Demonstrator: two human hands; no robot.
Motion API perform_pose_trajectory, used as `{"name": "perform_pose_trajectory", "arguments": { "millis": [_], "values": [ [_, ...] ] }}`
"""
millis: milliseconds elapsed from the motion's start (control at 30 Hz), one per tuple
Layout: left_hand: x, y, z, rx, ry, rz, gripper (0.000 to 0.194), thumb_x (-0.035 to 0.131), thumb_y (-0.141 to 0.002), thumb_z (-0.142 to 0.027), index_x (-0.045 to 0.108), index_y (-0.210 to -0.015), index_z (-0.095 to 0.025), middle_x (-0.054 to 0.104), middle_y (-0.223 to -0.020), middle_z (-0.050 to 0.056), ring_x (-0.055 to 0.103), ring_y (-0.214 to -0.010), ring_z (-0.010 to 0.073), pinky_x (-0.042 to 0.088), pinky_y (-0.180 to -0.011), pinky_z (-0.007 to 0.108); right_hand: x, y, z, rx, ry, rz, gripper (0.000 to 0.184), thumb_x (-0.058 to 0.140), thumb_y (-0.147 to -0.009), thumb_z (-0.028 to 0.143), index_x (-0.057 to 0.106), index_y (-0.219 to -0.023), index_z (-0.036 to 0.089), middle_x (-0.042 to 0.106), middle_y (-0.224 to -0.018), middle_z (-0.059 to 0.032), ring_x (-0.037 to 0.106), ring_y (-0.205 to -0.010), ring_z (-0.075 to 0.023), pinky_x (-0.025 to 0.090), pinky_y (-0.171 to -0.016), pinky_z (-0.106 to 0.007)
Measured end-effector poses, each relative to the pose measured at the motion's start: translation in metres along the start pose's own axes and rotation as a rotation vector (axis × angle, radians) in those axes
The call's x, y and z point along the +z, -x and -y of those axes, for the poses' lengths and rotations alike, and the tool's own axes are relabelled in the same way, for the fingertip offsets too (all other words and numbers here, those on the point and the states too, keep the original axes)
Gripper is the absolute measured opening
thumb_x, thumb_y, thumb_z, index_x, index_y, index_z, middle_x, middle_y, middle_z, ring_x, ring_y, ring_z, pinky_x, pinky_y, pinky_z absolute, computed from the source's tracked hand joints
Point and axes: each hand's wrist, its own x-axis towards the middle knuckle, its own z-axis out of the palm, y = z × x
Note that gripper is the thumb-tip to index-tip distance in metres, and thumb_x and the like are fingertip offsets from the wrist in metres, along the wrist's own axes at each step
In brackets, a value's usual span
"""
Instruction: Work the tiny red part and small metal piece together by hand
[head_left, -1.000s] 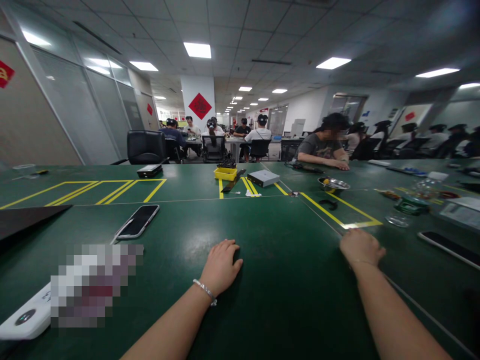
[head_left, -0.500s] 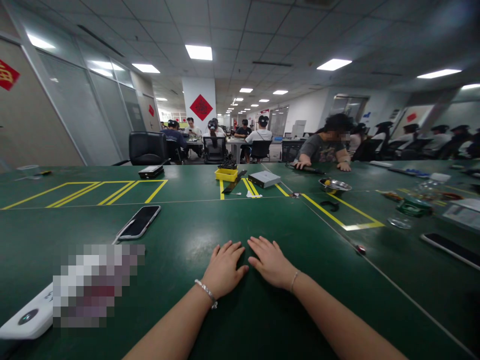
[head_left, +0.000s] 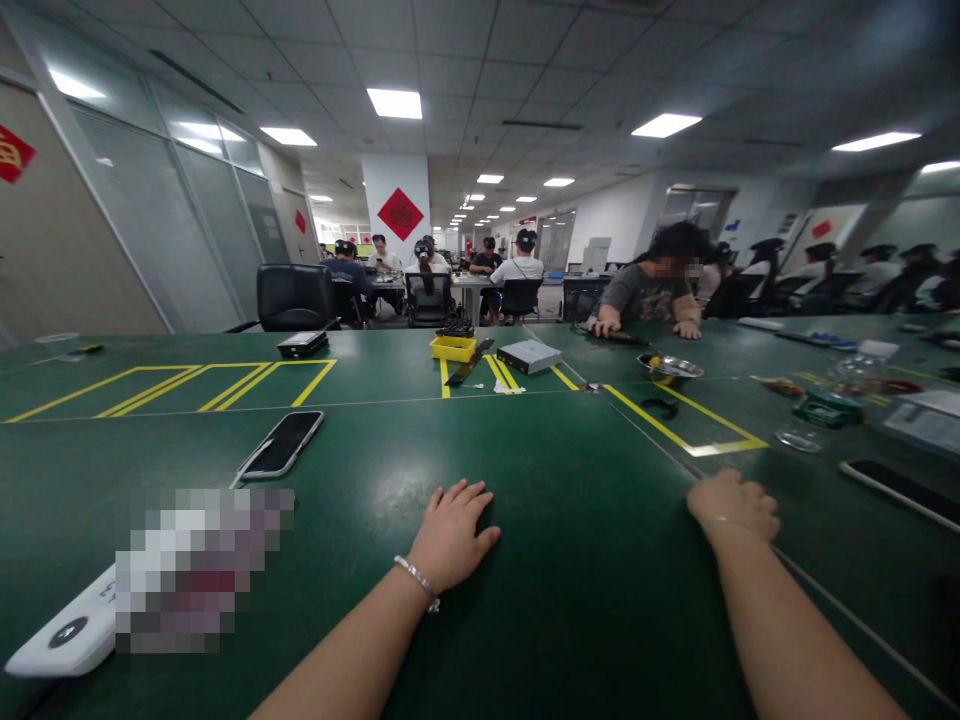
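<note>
My left hand [head_left: 454, 533] lies flat on the green table [head_left: 585, 640], fingers a little apart, with nothing in it; a silver bracelet circles the wrist. Further right, my right hand [head_left: 735, 505] is on the tabletop near a pale seam line, its fingers curled and partly out of sight. Whatever it may hold is hidden beneath it. Left of my left hand are a dark-screened phone [head_left: 283, 444] with a cable and a white device [head_left: 67, 630], partly pixelated. Another phone [head_left: 904, 492] is beyond my right hand.
Across the table are a yellow tray [head_left: 452, 350], a grey box [head_left: 529, 357], black boxes [head_left: 302, 344] and a metal bowl [head_left: 671, 368]. Yellow tape marks rectangles. A clear bottle [head_left: 862, 375] is at right. A co-worker [head_left: 652, 290] leans on the far edge, hands on the table.
My right hand has moved right, away from my left hand, and its fingers have curled. It now covers the spot where a small reddish object lay. My left hand stays put.
</note>
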Motion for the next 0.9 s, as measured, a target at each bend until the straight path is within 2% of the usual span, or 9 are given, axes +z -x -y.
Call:
{"name": "perform_pose_trajectory", "arguments": {
  "millis": [67,167,433,500,600,667,733,833,900],
  "values": [
    [0.0,0.0,0.0,0.005,0.002,-0.007,0.045,0.041,-0.075,-0.041,0.04,-0.117,-0.027,0.036,-0.129,0.002,0.024,-0.121,0.0235,0.012,-0.098,0.048,-0.001,0.001,0.004,-0.04,0.001,0.045,0.047,0.03,-0.073,0.027,0.044,-0.112,0.006,0.044,-0.109,-0.0254,0.041,-0.101,-0.0359,0.038,-0.069,-0.046],
    [-0.001,0.0,0.0,0.0,0.007,-0.005,0.045,0.042,-0.074,-0.04,0.041,-0.117,-0.027,0.036,-0.129,0.003,0.024,-0.121,0.0234,0.012,-0.098,0.047,-0.005,0.002,0.007,-0.077,0.022,0.082,0.044,0.029,-0.074,0.023,0.046,-0.111,0.007,0.046,-0.108,-0.024,0.043,-0.099,-0.0342,0.039,-0.069,-0.045],
    [0.0,0.0,0.001,0.008,0.008,-0.009,0.045,0.042,-0.074,-0.041,0.04,-0.117,-0.027,0.036,-0.129,0.002,0.023,-0.121,0.0236,0.012,-0.098,0.048,-0.01,0.012,0.013,-0.206,0.088,-0.006,0.039,0.032,-0.072,0.023,0.058,-0.098,0.01,0.048,-0.102,-0.0223,0.046,-0.091,-0.0343,0.04,-0.063,-0.043],
    [0.001,0.0,0.001,0.009,0.015,-0.031,0.044,0.043,-0.074,-0.04,0.042,-0.116,-0.027,0.037,-0.128,0.003,0.025,-0.12,0.0238,0.013,-0.098,0.049,-0.012,0.023,0.027,-0.297,0.04,-0.029,0.038,0.03,-0.074,0.024,0.058,-0.098,0.013,0.049,-0.099,-0.0196,0.047,-0.091,-0.0309,0.04,-0.068,-0.042],
    [0.001,-0.002,0.0,-0.01,0.092,-0.08,0.037,0.046,-0.073,-0.036,0.05,-0.108,-0.024,0.045,-0.122,0.004,0.031,-0.117,0.0232,0.018,-0.098,0.045,-0.014,0.054,0.06,-0.587,-0.14,-0.025,0.034,0.032,-0.076,0.024,0.058,-0.096,0.016,0.053,-0.094,-0.0122,0.048,-0.089,-0.0215,0.038,-0.077,-0.034],
    [0.001,-0.005,-0.003,-0.046,0.246,-0.127,0.032,0.046,-0.074,-0.033,0.053,-0.103,-0.022,0.051,-0.114,0.006,0.039,-0.112,0.021,0.026,-0.096,0.04,-0.015,0.085,0.084,-0.808,-0.299,0.028,0.03,0.034,-0.076,0.024,0.058,-0.093,0.017,0.054,-0.092,-0.008,0.049,-0.087,-0.0168,0.037,-0.078,-0.029],
    [0.002,-0.008,-0.007,-0.115,0.514,-0.149,0.03,0.044,-0.076,-0.032,0.051,-0.103,-0.02,0.056,-0.107,0.007,0.048,-0.102,0.0183,0.036,-0.089,0.035,-0.017,0.121,0.104,-0.984,-0.441,0.089,0.027,0.036,-0.076,0.023,0.056,-0.093,0.018,0.054,-0.088,-0.0053,0.049,-0.084,-0.0152,0.038,-0.076,-0.028],
    [0.004,-0.011,-0.016,-0.254,1.044,-0.075,0.032,0.044,-0.077,-0.03,0.045,-0.107,-0.018,0.059,-0.099,0.009,0.058,-0.082,0.0152,0.047,-0.071,0.03,-0.02,0.171,0.121,-1.157,-0.568,0.126,0.024,0.04,-0.074,0.019,0.052,-0.095,0.018,0.054,-0.081,-0.0037,0.047,-0.078,-0.0154,0.038,-0.073,-0.029],
    [0.006,-0.012,-0.022,-0.279,1.314,-0.029,0.028,0.046,-0.076,-0.031,0.048,-0.1,-0.015,0.061,-0.089,0.007,0.059,-0.074,0.0124,0.047,-0.067,0.026,-0.021,0.195,0.125,-1.224,-0.586,0.124,0.022,0.042,-0.072,0.018,0.051,-0.092,0.018,0.054,-0.08,-0.0039,0.046,-0.077,-0.0159,0.037,-0.072,-0.029]
  ]
}}
